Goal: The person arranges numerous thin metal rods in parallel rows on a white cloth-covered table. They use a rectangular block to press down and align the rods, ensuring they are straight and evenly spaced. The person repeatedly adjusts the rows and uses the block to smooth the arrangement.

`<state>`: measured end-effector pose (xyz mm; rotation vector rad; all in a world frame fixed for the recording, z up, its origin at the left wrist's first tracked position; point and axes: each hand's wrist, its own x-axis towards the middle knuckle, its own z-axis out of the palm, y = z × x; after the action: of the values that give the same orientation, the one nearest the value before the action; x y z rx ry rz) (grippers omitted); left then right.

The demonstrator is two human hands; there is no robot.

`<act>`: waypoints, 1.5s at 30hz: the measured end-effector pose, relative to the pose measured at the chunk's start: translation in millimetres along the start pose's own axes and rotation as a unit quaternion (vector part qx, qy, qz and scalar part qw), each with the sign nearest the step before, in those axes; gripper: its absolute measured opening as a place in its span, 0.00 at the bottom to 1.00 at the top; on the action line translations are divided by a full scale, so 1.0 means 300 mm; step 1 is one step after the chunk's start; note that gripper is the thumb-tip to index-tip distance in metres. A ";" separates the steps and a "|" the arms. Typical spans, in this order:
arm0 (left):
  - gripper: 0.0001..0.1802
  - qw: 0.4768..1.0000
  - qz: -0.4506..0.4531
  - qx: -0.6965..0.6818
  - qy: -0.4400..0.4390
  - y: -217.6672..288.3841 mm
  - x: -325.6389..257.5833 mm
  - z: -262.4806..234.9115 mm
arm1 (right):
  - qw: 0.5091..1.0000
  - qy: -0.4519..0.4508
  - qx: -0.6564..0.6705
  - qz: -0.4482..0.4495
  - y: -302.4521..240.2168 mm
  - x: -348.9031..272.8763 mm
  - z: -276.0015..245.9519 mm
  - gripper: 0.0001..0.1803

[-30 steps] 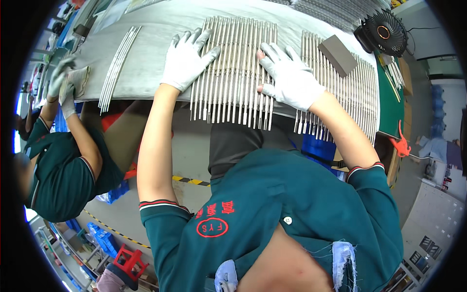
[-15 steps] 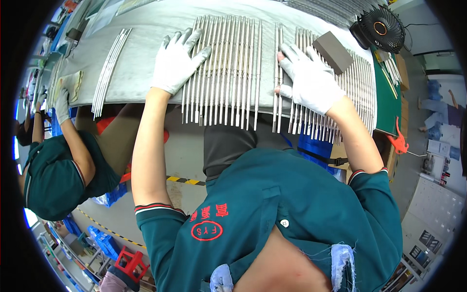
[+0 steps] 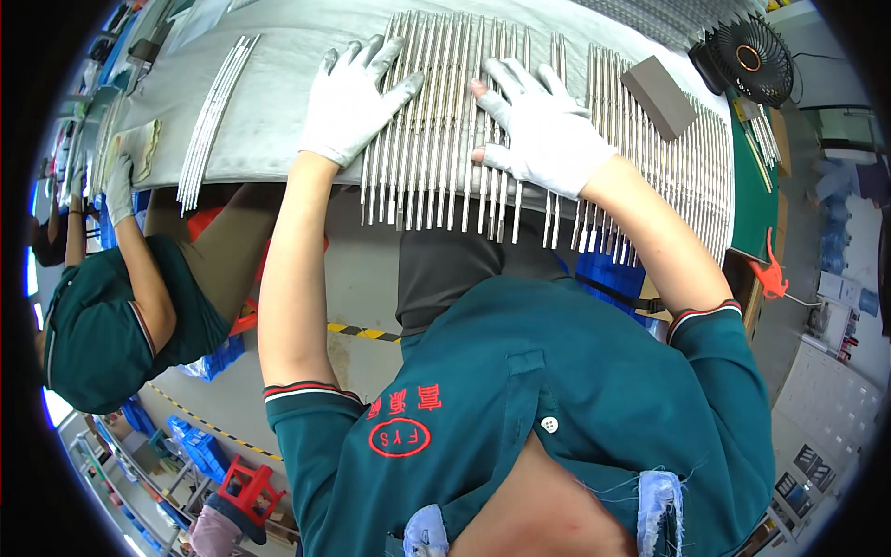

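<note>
Side by side across the cloth-covered table lies a row of thin metal rods (image 3: 429, 139), their near ends jutting past the table edge. My left hand (image 3: 351, 107), in a white glove with grey fingertips, lies flat at the row's left side, fingers spread and the thumb over the outer rods. At the row's right side rests my right hand (image 3: 543, 125), gloved alike with thumb and a finger bare at the tips. Its fingers are spread over the rods there, and its palm hides part of a few separate rods (image 3: 556, 56).
More rods (image 3: 701, 176) lie to the right, with a dark grey block (image 3: 661, 97) on them. A small bundle of rods (image 3: 215, 121) lies left. At the far right stand a black fan (image 3: 750, 60) and a red air gun (image 3: 769, 269). A co-worker (image 3: 125, 316) sits at the left.
My right hand has slid left from the right-hand rods to the middle row. Several rods now sit closer to that row's right side. My left hand stays at its left side.
</note>
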<state>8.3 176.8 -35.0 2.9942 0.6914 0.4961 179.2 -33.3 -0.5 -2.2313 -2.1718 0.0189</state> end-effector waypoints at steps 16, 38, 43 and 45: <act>0.36 1.000 -0.005 0.008 -0.013 0.003 -0.001 -0.007 | 0.999 -0.023 -0.031 0.029 0.081 -0.117 -0.051 0.42; 0.28 0.996 0.001 -0.039 0.078 -0.021 -0.008 0.024 | 1.000 0.010 -0.002 -0.025 -0.066 0.131 0.035 0.47; 0.30 0.997 -0.011 -0.035 0.061 -0.008 -0.004 0.012 | 1.000 -0.005 -0.012 -0.023 -0.026 0.082 0.022 0.47; 0.30 0.997 -0.007 -0.032 0.066 -0.006 -0.004 0.016 | 1.000 -0.013 -0.012 -0.022 -0.010 0.063 0.015 0.46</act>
<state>8.1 178.1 -39.9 2.9157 0.6910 0.7055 176.6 -14.3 -4.7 -2.2083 -2.2447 0.0222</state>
